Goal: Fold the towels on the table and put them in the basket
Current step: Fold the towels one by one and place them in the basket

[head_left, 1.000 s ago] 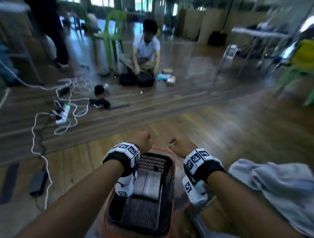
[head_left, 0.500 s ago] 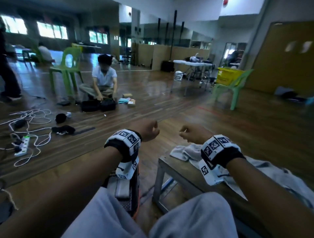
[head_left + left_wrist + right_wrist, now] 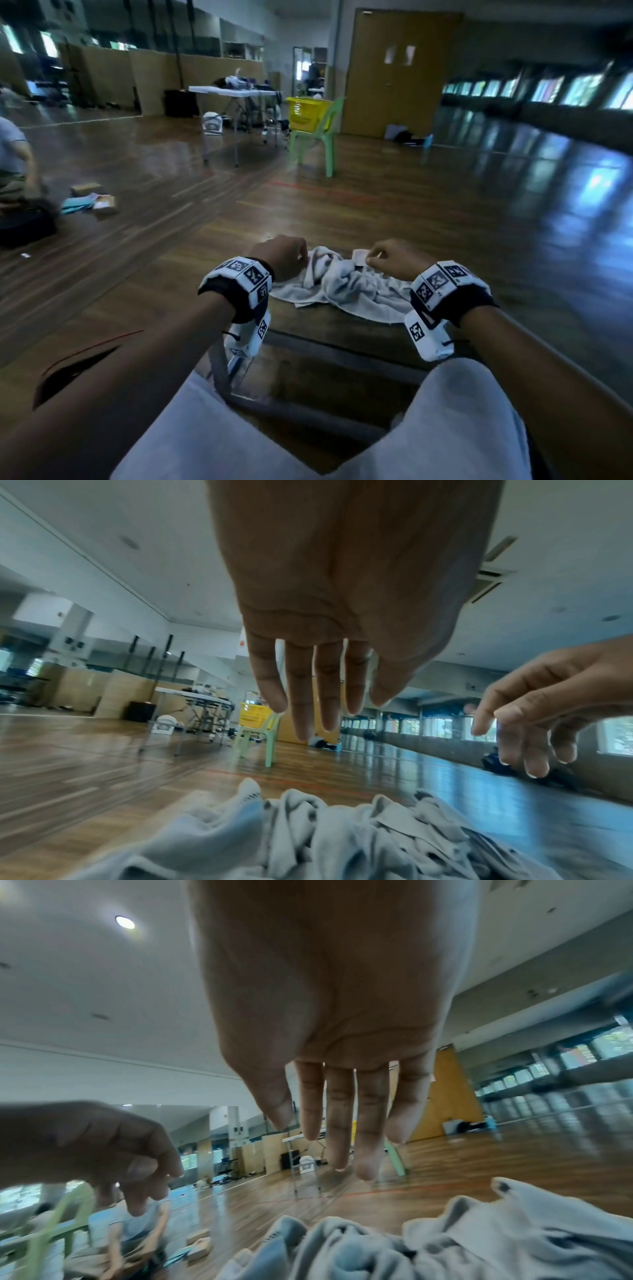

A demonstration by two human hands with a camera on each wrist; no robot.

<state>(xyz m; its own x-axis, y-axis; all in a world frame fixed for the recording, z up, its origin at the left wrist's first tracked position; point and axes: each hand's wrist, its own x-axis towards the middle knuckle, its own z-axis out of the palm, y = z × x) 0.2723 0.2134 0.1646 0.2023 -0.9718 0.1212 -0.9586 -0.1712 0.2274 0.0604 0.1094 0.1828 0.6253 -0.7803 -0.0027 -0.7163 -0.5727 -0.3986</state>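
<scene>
- A crumpled pale grey towel (image 3: pixel 346 287) lies in a loose heap on a low wooden table (image 3: pixel 342 329), in front of the seated person's knees.
- The left hand (image 3: pixel 286 255) hovers just above the towel's left side. The left wrist view shows its fingers (image 3: pixel 301 696) straight and spread, pointing down, holding nothing.
- The right hand (image 3: pixel 394 258) hovers above the towel's right side. The right wrist view shows its fingers (image 3: pixel 339 1123) hanging relaxed, clear of the cloth.
- Half a second ago both hands were loose fists in the air in front of the table edge; now they have come forward over the towel and loosened.
- The view has swung right since then: the black basket seen earlier by the left knee is now out of sight.
- Beyond the table, across the wooden floor, a green plastic chair (image 3: pixel 317 137) carries a yellow crate (image 3: pixel 306 113).
- Another person (image 3: pixel 13 161) sits on the floor at the far left edge.
</scene>
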